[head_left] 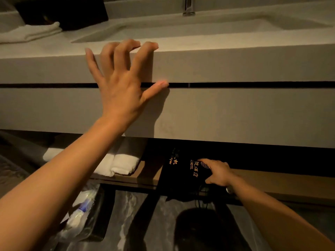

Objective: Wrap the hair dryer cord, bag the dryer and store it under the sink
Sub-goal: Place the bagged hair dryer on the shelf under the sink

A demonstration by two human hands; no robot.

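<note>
A black drawstring bag point(181, 173) with gold lettering lies on the wooden shelf point(272, 180) under the sink counter; the dryer itself is hidden inside. My right hand point(218, 172) rests on the bag's right side, fingers pressing into the cloth, with dark cords hanging just below it. My left hand point(123, 82) is spread against the front of the grey sink counter point(235, 66), fingertips hooked over its top edge, holding nothing.
Rolled white towels point(116, 164) lie on the shelf left of the bag. A bin lined with a clear plastic bag point(79, 216) stands at lower left. On the counter are a folded white towel point(30, 32), a dark box point(59, 9) and a faucet point(188, 6).
</note>
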